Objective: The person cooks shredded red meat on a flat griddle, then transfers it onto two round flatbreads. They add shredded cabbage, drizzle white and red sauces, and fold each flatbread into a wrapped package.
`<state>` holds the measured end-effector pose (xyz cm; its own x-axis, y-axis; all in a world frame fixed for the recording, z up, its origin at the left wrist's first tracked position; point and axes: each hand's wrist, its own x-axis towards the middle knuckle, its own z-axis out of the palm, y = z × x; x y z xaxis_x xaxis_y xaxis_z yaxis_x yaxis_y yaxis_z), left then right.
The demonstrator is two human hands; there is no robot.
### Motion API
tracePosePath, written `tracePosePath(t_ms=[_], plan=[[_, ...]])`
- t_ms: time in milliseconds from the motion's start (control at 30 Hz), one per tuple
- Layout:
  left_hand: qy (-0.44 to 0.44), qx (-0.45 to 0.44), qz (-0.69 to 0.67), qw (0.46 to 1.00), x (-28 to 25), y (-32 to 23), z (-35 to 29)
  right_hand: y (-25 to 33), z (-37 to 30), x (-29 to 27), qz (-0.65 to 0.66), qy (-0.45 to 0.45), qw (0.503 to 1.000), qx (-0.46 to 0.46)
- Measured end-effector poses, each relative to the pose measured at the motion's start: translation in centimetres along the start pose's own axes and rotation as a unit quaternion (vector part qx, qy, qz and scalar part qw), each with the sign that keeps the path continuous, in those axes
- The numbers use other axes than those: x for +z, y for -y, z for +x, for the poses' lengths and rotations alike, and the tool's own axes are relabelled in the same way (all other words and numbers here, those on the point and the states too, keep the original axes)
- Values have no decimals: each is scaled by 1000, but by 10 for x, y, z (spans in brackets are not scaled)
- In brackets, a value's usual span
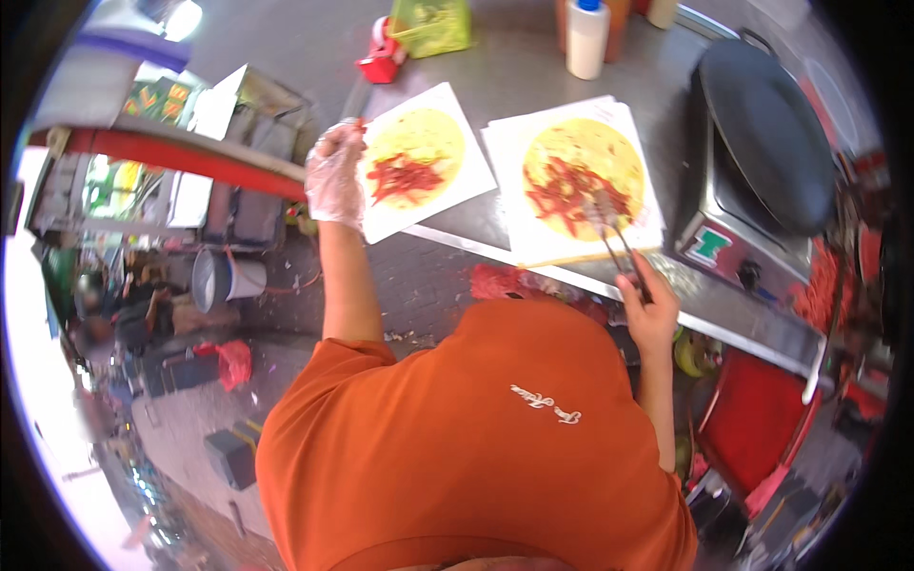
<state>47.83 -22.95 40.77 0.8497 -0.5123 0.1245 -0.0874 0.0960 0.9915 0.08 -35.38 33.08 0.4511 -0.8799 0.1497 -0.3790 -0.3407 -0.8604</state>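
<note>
Head view showed two yellow flatbreads lying side by side on your counter (495,86), one near each of your hands. The left flatbread (424,138) lay just to the right of your left hand (335,171), on one white sheet (405,219) whose left edge ran right beside your fingers. That hand wore a clear plastic glove and was raised with its fingers curled; some red showed at the fingertips, but whether you gripped anything could not be told. The right flatbread (583,143) lay ahead of your bare right hand (651,303), on a stack of white sheets (528,243) too closely overlapped to count. Your right hand was closed around one pair of metal tongs (624,252), with the tips down among the red strips (562,190) on that flatbread. Each flatbread carried one heap of these strips, two heaps in all, though the single strips were too tangled to number. To the right you had one black pan (766,133) on one burner (724,209). Beyond the flatbreads stood one pale bottle (585,43) with a blue cap, one green basket (438,40) and, just beside the basket, one red tape dispenser (379,65)
</note>
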Motion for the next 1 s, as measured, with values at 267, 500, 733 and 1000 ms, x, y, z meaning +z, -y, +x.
tracePosePath(t_ms=[267, 500, 733, 1000], plan=[[155, 45, 402, 901, -8, 59, -26, 14, 25, 27, 45, 26, 999, 7], [61, 60, 340, 936, -22, 60, -34, 22, 34, 50, 60, 46, 997, 9], [14, 69, 419, 905, -7, 47, -42, 29, 34, 49, 95, 50, 994, 10], [144, 175, 448, 865, 2, 134, -26, 15, 24, -25, 245, 90, 965, 17]])
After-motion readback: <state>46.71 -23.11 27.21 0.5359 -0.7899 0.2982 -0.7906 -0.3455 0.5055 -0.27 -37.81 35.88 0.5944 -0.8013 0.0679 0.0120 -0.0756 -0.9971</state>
